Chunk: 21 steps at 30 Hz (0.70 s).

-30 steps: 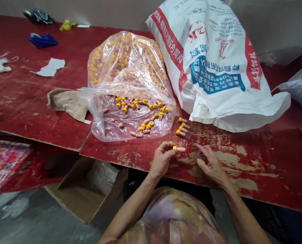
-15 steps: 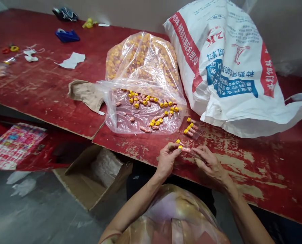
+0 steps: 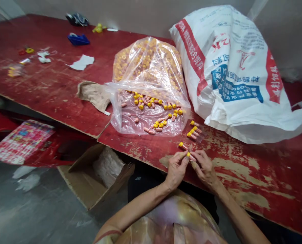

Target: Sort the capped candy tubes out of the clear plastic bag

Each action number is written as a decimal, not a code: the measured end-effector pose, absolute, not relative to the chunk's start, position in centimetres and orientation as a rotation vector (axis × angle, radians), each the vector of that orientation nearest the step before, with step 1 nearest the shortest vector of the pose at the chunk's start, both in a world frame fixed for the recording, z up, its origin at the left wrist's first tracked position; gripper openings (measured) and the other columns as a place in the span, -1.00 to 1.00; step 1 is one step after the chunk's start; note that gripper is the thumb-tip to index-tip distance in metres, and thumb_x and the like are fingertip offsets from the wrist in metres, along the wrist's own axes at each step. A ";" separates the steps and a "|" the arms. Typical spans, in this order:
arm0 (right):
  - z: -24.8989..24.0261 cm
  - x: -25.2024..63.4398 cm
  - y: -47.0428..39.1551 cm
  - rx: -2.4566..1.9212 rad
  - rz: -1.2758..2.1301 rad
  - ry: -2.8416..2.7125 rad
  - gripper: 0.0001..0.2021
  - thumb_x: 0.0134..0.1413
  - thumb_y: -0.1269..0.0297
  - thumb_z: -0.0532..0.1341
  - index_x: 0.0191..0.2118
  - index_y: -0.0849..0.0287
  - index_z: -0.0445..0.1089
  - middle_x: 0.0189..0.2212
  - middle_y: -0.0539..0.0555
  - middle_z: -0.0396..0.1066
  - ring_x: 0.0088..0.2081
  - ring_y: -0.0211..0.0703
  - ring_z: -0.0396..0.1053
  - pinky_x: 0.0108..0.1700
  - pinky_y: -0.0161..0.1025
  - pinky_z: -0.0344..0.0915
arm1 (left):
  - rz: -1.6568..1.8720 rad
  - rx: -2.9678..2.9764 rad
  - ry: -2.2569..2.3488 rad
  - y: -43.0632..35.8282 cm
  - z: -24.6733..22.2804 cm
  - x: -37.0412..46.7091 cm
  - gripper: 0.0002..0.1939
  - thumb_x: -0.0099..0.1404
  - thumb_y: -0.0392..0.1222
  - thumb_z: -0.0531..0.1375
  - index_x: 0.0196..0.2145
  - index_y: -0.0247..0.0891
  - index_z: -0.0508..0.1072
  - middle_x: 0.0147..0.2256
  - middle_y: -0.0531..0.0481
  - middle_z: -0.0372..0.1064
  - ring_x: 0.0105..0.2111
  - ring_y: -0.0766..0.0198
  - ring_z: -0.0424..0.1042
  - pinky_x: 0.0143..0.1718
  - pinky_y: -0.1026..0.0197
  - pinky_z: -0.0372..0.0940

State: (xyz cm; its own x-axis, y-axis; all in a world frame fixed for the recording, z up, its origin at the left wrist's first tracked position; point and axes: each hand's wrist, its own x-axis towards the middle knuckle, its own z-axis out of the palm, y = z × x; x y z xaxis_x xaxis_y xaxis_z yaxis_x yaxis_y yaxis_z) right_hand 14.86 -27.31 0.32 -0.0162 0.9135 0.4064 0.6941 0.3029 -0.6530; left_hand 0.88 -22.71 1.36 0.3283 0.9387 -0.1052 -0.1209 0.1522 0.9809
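The red table (image 3: 242,162) is the biggest thing, with worn patches. On it, at one o'clock from the hands, stands the white sack (image 3: 242,64), and at eleven o'clock the large clear bag (image 3: 148,67) with many yellow-capped tubes inside. The brown cloth (image 3: 92,95) is at ten o'clock, beside this bag.

The left hand (image 3: 176,171) and the right hand (image 3: 205,171) come almost together near the table edge. The left grip is clamped on the held tube (image 3: 192,157), near its cap. The right fingers are bent at its body; I cannot tell if they are closed on it.

Between twelve and one o'clock, the small packet (image 3: 195,130) lies near, with capped tubes.

The held tube is between the hands, with its long axis from ten to four o'clock, its cap toward ten. The loose tube (image 3: 184,146) lies just beyond, at eleven o'clock, nearer to the left hand.
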 end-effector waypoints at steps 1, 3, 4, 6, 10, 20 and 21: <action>0.2 14.6 -27.3 -1.470 0.325 -1.740 -0.67 0.23 0.41 0.03 0.10 0.12 0.21 -0.17 0.16 0.22 -0.17 -0.17 0.30 -0.16 -0.22 0.34 | 0.940 1.172 0.914 -22.5 1.4 0.8 -0.75 0.25 -0.14 0.18 -0.15 -0.18 0.57 -0.24 -0.09 0.45 -0.22 0.21 0.41 -0.12 0.20 0.28; -0.2 14.4 -27.1 -1.491 0.289 -1.693 -0.66 0.24 0.40 0.03 0.11 0.10 0.21 -0.15 0.15 0.24 -0.14 -0.16 0.30 -0.13 -0.21 0.34 | 0.914 1.262 0.876 -21.7 1.6 0.6 -0.76 0.26 -0.14 0.16 -0.19 -0.18 0.58 -0.27 -0.09 0.46 -0.24 0.21 0.41 -0.16 0.20 0.28; -0.4 14.5 -26.8 -1.490 0.284 -1.686 -0.66 0.24 0.39 0.03 0.12 0.09 0.20 -0.14 0.15 0.24 -0.12 -0.16 0.30 -0.11 -0.20 0.33 | 0.890 1.331 0.849 -20.9 1.7 0.5 -0.78 0.26 -0.15 0.16 -0.23 -0.18 0.59 -0.30 -0.08 0.46 -0.27 0.21 0.41 -0.19 0.21 0.28; -1.1 15.1 -26.0 -1.510 0.246 -1.702 -0.66 0.26 0.36 0.04 0.13 0.08 0.21 -0.12 0.16 0.26 -0.10 -0.14 0.30 -0.08 -0.17 0.32 | 0.874 1.475 0.820 -18.6 1.9 0.3 -0.79 0.26 -0.18 0.14 -0.32 -0.19 0.59 -0.38 -0.05 0.46 -0.35 0.23 0.40 -0.25 0.22 0.27; -2.8 16.5 -24.4 -1.716 -0.121 -1.750 -0.70 0.25 0.26 0.07 0.07 0.12 0.30 -0.16 0.17 0.35 -0.12 -0.03 0.28 -0.06 -0.01 0.23 | 1.115 1.698 1.097 -10.8 1.9 0.2 -0.82 0.24 -0.27 0.12 -0.34 -0.23 0.55 -0.41 -0.06 0.40 -0.37 0.21 0.35 -0.29 0.21 0.21; -1.8 26.9 -23.2 -2.081 -0.584 -1.425 -0.70 0.21 0.32 -0.02 -0.09 0.27 0.39 -0.16 0.22 0.35 -0.10 0.01 0.25 -0.06 0.00 0.23 | 0.549 2.419 1.379 4.4 0.7 2.4 -0.81 0.19 -0.40 0.07 -0.41 -0.33 0.49 -0.27 -0.27 0.37 -0.32 0.07 0.37 -0.32 0.17 0.13; -1.1 29.5 -22.5 -2.180 -0.582 -1.326 -0.70 0.20 0.33 -0.03 -0.15 0.29 0.41 -0.21 0.24 0.35 -0.11 0.03 0.25 -0.04 0.03 0.23 | 0.549 2.435 1.371 5.0 0.4 2.4 -0.81 0.18 -0.40 0.07 -0.44 -0.33 0.48 -0.30 -0.26 0.38 -0.33 0.08 0.37 -0.32 0.17 0.13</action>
